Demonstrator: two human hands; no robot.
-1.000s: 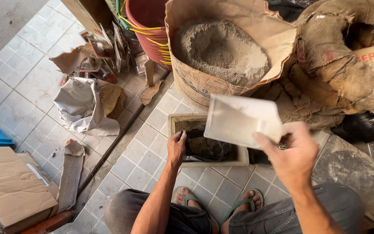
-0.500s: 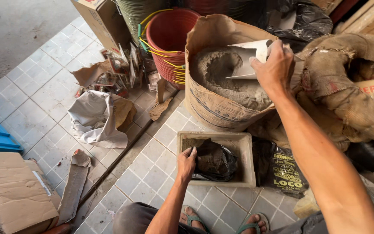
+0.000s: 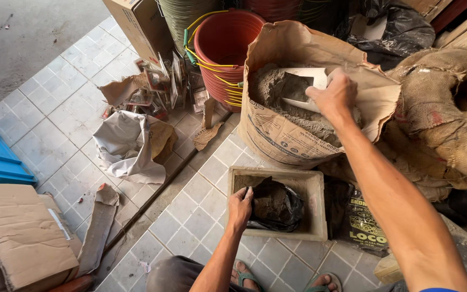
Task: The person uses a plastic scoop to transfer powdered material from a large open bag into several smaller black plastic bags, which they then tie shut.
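My right hand grips the white scoop, which points left from my fingers into the grey powder in the paper sack; below, nearer me, my left hand pinches open the black bag sitting in the tray

2 hands, 1 paper sack, 1 tray, 1 black bag

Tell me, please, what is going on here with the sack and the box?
A person crouches on the tiled floor. Their right hand pushes a white scoop into grey powder in an open paper sack. Their left hand holds open a black plastic bag, partly filled, sitting in a rectangular box below the sack.
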